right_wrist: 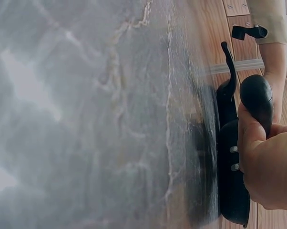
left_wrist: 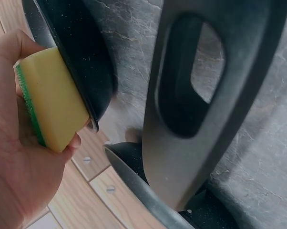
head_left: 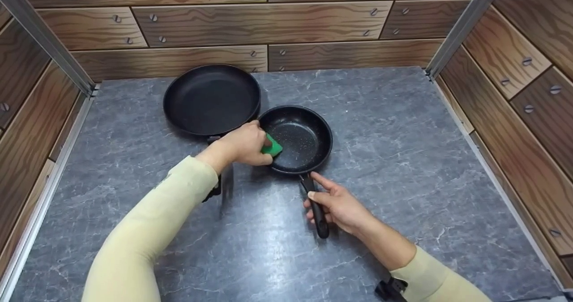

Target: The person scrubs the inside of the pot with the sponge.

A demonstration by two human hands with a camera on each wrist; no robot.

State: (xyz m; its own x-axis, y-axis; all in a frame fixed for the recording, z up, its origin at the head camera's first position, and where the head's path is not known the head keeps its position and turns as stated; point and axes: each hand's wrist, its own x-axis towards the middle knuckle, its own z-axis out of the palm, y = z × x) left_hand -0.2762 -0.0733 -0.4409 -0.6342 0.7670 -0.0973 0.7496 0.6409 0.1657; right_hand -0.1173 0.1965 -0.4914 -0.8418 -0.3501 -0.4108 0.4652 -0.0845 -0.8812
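Note:
My left hand [head_left: 248,145] grips a sponge [head_left: 272,146] at the left inner edge of a small black frying pan [head_left: 304,138]. In the left wrist view the sponge [left_wrist: 55,98] shows a yellow body and a green scouring side, its yellow part against the rim of the small pan [left_wrist: 86,52]. With thumb on top and fingers below, my right hand [head_left: 338,206] holds the small pan's black handle [head_left: 318,214]. The right wrist view shows that handle [right_wrist: 255,98] end-on in the right hand [right_wrist: 272,164]. The sponge's far part is hidden by the left fingers.
A larger black frying pan [head_left: 212,98] stands at the back left, close to the small one. Its handle [left_wrist: 167,157] points toward me beneath my left forearm and looms large in the left wrist view. Wood-patterned walls [head_left: 264,22] surround the grey marbled tabletop [head_left: 394,127].

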